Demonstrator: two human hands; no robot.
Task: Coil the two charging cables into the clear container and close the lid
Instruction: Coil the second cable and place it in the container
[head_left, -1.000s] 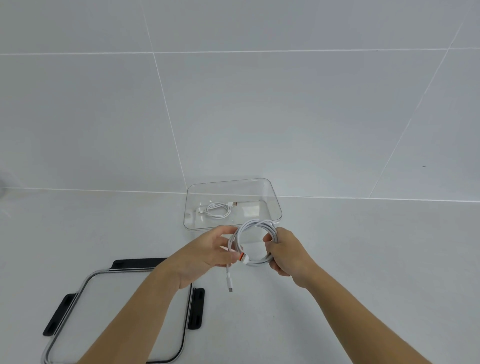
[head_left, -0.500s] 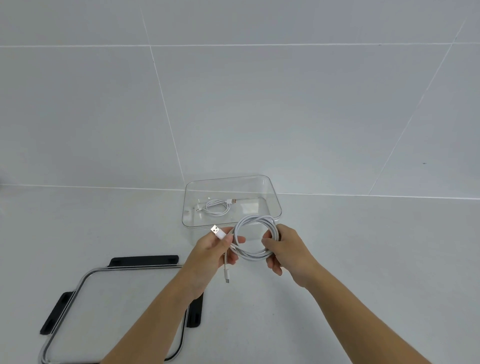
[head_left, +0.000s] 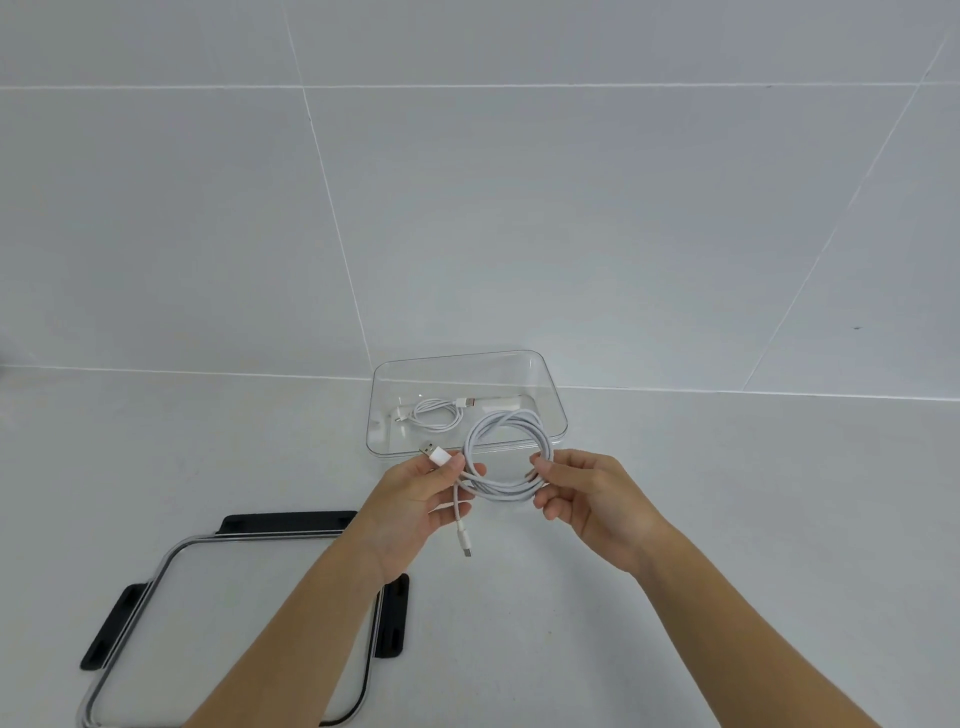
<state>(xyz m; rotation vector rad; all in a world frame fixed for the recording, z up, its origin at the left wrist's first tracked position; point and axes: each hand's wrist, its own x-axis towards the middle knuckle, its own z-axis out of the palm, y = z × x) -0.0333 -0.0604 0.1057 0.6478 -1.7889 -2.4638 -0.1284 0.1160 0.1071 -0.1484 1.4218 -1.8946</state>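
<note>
Both left hand (head_left: 415, 501) and right hand (head_left: 589, 499) pinch the coiled cable (head_left: 510, 415), now raised to the container (head_left: 457, 357) rim; placement next, lid (head_left: 234, 623) off.

The left forearm (head_left: 291, 634) and right forearm (head_left: 753, 623) are bare as far as the view reaches. The left hand (head_left: 415, 499) and right hand (head_left: 597, 504) are bare too, with fingers (head_left: 558, 512) that seem slender.

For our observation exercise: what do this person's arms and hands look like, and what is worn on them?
Left forearm and right forearm are bare, no sleeves in view. Left hand and right hand wear no gloves; no rings, watch or bracelet shows.
</note>
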